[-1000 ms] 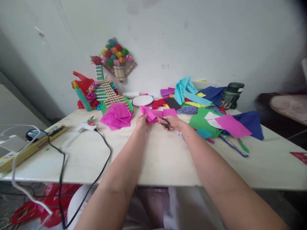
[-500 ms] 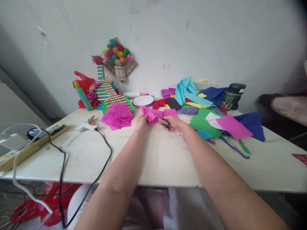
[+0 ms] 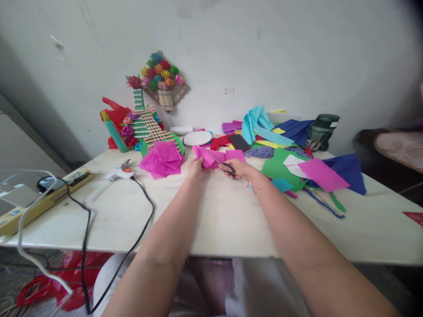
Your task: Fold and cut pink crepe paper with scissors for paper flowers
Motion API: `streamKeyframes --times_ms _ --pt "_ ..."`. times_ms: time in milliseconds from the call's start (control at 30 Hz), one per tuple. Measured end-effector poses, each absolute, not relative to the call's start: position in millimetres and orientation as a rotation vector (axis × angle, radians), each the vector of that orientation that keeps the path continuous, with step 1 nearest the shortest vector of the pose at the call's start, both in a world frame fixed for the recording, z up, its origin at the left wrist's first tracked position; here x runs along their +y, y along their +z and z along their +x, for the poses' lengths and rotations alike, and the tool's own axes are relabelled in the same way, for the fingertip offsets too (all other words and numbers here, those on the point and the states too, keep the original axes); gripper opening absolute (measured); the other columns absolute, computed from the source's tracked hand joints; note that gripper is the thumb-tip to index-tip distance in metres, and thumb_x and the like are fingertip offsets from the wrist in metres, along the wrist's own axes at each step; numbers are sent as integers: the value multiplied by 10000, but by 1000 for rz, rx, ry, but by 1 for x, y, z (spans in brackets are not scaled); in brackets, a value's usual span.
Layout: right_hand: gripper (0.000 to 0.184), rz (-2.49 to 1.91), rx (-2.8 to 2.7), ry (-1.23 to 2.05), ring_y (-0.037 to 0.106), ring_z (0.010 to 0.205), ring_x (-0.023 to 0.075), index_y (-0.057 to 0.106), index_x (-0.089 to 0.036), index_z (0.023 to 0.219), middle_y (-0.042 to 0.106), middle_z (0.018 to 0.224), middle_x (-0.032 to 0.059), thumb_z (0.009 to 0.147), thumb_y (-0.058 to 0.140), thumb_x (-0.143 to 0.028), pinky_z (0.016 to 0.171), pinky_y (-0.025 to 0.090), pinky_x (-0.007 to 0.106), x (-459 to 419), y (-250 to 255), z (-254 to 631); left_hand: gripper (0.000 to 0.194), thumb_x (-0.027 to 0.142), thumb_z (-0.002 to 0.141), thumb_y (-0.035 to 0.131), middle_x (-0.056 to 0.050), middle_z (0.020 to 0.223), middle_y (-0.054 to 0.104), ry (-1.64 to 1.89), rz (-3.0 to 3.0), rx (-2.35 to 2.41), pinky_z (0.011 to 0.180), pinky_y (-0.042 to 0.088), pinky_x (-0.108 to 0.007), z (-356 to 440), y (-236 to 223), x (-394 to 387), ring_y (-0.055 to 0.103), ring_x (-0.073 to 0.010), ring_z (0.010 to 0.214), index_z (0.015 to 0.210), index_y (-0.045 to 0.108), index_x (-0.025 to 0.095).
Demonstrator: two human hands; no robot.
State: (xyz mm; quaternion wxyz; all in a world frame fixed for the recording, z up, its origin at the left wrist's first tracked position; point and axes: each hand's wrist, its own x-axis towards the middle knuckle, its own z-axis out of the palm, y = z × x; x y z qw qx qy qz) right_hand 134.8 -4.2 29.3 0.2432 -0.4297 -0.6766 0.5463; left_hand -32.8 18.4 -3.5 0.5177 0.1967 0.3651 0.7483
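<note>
My left hand (image 3: 195, 168) pinches a folded piece of magenta paper (image 3: 205, 157) just above the white table (image 3: 214, 215). My right hand (image 3: 240, 169) grips black-handled scissors (image 3: 222, 164), and their blades reach into that paper from the right. A loose heap of magenta paper squares (image 3: 161, 159) lies to the left of my left hand. Another magenta piece (image 3: 235, 155) lies just behind my right hand.
A glue gun (image 3: 116, 175) with a black cord (image 3: 85, 229) and a yellow power strip (image 3: 39, 200) lie at the left. A paper guitar craft (image 3: 147, 127) and flower plaque (image 3: 161, 81) lean on the wall. Coloured paper scraps (image 3: 297, 165), a phone (image 3: 238, 142) and a dark green jar (image 3: 320, 131) are at the right.
Almost nothing differs. The scissors have edged a little further into the magenta paper, and both hands stay in place.
</note>
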Motion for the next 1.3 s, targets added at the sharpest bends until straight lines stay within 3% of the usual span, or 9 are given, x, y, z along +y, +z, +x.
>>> streamKeyframes --times_ms 500,1300 --pt "370 -1051 -1850 1524 464 345 55 553 -117 803 545 508 -19 801 550 -487 247 235 148 3 22 141 118 18 731 529 0 561 552 1740 504 875 547 442 -205 -30 2 11 520 -86 489 672 561 115" --pt "324 -1108 -1820 1454 445 335 41 517 -137 708 515 483 -40 774 603 -442 254 218 144 1 21 134 129 31 755 511 8 548 528 1704 537 893 578 468 -214 -28 -2 15 522 -85 509 699 573 129"
